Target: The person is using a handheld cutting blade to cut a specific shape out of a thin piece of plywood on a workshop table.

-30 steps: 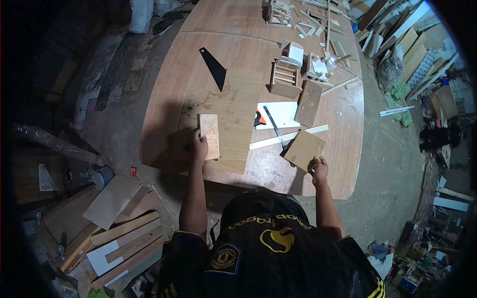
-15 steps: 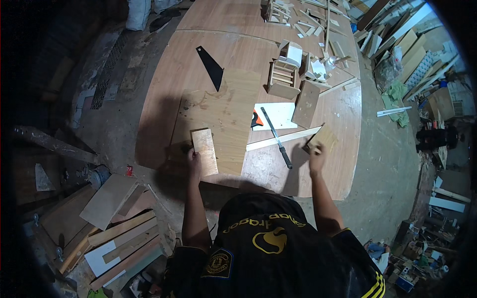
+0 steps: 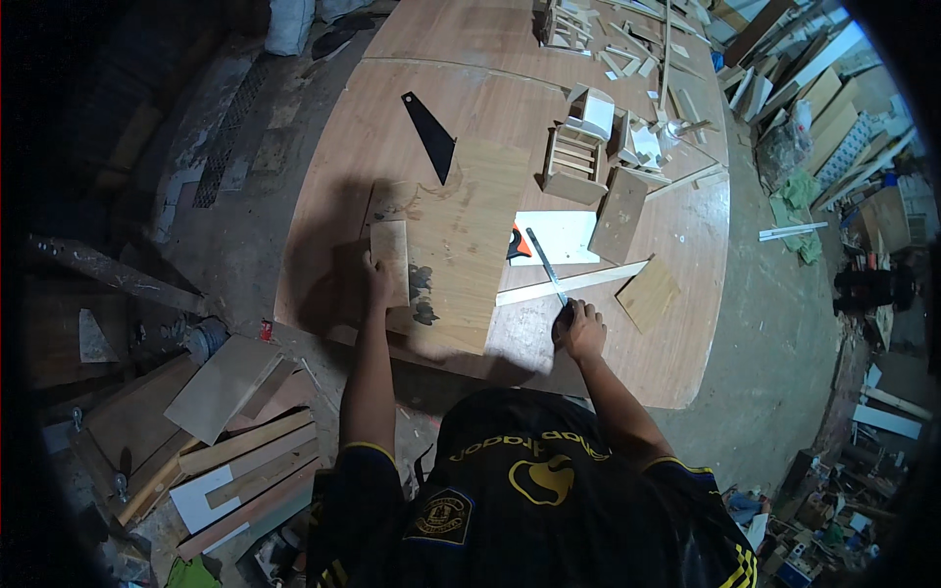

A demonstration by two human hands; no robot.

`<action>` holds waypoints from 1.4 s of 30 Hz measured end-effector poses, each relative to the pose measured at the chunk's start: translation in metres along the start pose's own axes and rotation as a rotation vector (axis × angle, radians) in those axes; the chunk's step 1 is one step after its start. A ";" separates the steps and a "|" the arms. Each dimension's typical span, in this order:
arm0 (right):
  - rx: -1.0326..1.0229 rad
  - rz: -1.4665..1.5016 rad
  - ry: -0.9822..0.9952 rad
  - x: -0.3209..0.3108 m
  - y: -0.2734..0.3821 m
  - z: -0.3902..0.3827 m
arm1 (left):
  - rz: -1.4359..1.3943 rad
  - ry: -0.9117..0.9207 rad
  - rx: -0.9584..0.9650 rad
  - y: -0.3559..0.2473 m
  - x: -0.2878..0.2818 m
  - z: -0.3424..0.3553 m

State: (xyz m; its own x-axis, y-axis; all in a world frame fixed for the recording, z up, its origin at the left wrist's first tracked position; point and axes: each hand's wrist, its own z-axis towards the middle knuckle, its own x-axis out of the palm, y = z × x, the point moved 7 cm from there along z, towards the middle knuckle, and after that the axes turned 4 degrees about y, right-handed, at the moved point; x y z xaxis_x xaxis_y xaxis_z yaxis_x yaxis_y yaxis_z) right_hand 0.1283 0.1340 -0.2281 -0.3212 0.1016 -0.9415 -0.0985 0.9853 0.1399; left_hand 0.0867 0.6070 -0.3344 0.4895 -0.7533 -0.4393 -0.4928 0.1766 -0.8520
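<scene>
My left hand (image 3: 376, 282) grips the left edge of a small rectangular wooden board (image 3: 393, 257). It holds the board over the left part of a large plywood sheet (image 3: 470, 235). My right hand (image 3: 584, 333) is closed around the near, dark end of a long narrow tool (image 3: 545, 260) with a pale middle and a black far end. Its exact kind is unclear. A smaller square wooden piece (image 3: 649, 294) lies on the table to the right of that hand. Beyond my hands, a black saw blade (image 3: 429, 137) reaches out past the sheet's far edge.
An orange-and-black handle (image 3: 520, 242) shows beside the sheet, near a white panel (image 3: 564, 235). A wooden strip (image 3: 588, 281) lies across the table (image 3: 667, 363). Small wooden crate-like frames (image 3: 576, 162) and offcuts stand at the far right. Scrap boards (image 3: 221, 387) pile up on the lower left floor.
My right hand has let go of the square wooden piece, moved left and closed on the narrow tool. My left hand has shifted its board a little left and away from me.
</scene>
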 end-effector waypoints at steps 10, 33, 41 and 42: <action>0.158 0.505 0.301 0.018 0.024 0.003 | 0.441 -0.030 0.005 0.018 -0.018 0.063; 0.042 0.786 0.209 0.034 0.062 0.006 | 0.471 0.012 -0.181 0.036 0.000 -0.037; -0.131 0.554 0.150 0.004 0.077 0.009 | 0.580 0.003 -0.241 0.001 -0.011 -0.067; -0.103 0.553 0.135 -0.008 0.074 0.007 | 0.582 0.029 -0.222 -0.004 -0.009 -0.067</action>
State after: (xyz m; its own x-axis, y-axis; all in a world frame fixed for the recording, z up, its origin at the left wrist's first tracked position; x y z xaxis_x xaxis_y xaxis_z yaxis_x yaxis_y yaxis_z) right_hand 0.1301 0.2070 -0.2121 -0.4679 0.5727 -0.6731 0.0298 0.7714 0.6356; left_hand 0.0362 0.5711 -0.3077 0.0776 -0.5909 -0.8030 -0.8124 0.4294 -0.3944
